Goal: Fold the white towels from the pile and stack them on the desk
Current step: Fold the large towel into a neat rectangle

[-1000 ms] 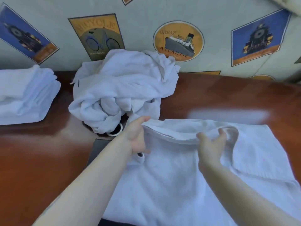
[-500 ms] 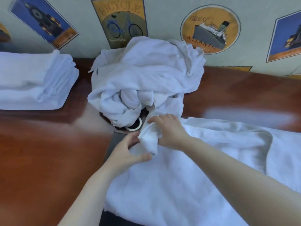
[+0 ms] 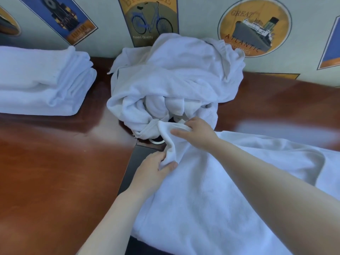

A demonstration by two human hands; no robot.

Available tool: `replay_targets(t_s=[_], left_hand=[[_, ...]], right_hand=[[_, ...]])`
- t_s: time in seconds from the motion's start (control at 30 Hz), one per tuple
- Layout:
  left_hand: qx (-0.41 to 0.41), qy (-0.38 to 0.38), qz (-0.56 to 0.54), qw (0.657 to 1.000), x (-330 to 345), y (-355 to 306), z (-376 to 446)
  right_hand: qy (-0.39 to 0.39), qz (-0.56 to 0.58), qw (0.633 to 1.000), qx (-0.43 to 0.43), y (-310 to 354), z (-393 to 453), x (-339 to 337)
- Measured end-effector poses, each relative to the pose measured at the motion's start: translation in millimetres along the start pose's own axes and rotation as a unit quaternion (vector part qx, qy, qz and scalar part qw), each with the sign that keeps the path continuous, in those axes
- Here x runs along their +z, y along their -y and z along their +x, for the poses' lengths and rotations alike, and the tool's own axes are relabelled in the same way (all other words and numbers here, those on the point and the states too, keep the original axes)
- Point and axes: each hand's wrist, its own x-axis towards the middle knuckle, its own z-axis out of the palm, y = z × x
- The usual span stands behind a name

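Lower half of the frame: one towel [image 3: 211,208] lies spread across the desk [image 3: 55,181], partly covering a dark panel [image 3: 134,162] set in the desktop. It is not yet folded; a loose ridge of cloth runs across its right side.

Centre of the frame: both hands work the same bunched corner of this towel. The left hand [image 3: 154,172] pinches the lower part of the corner between thumb and curled fingers. The right hand [image 3: 195,133] grips the upper part just beyond it, fingers curled round the cloth and thumb lying along it. Judgement: the fold on this towel is at its opening step, with the corner being gathered.

Upper centre: the pile [image 3: 174,83] stands against the wall, crumpled and tall, its front edge just beside the right hand. Several towels appear to remain; the count cannot be told.

Upper left: the stack [image 3: 42,83] of folded towels rests on the desk, well apart from the pile. It holds a few layers.

Judgement: the task is partly done, with the spread towel and the whole pile left.
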Motion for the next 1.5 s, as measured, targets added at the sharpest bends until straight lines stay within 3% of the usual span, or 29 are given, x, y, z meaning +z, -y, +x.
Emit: replay_targets(t_s=[0.1,0.27,0.43,0.6,0.87,1.07,1.23,1.4,1.5], left_hand=[[0.015,-0.008,0.021,1.0,5.6,2.2,-1.1],[0.021,-0.013,0.03,0.999,10.7,6.6,-4.5],[-0.034,-0.092,0.054,0.994,7.3,10.8,-7.2],[-0.069,-0.137,0.002,0.988,7.6,12.1,-4.3],[-0.079,-0.131,0.083,0.985,13.4,6.3,21.7],[-0.077,-0.174,0.1,0.977,19.1,9.3,25.7],[-0.109,-0.093,0.097,0.985,12.6,18.9,19.9],[-0.107,-0.032,0.07,0.991,7.5,23.0,-12.1],[-0.086,-0.012,0.06,0.994,2.5,18.0,-33.9]], right_hand=[[-0.039,0.022,0.999,-0.017,8.3,-1.7,0.5],[-0.086,-0.026,0.995,0.042,9.3,0.3,0.6],[-0.11,-0.07,0.99,0.049,0.1,-1.8,6.9],[-0.03,-0.116,0.992,0.029,1.9,9.8,3.9],[0.041,-0.088,0.995,0.001,4.2,29.4,1.3],[-0.037,-0.275,0.956,-0.099,-1.2,41.5,9.4],[0.02,-0.31,0.937,-0.159,0.0,41.2,13.3],[0.151,-0.302,0.924,-0.18,4.3,24.0,-2.2],[0.142,-0.323,0.92,-0.171,11.6,3.6,-3.4]])
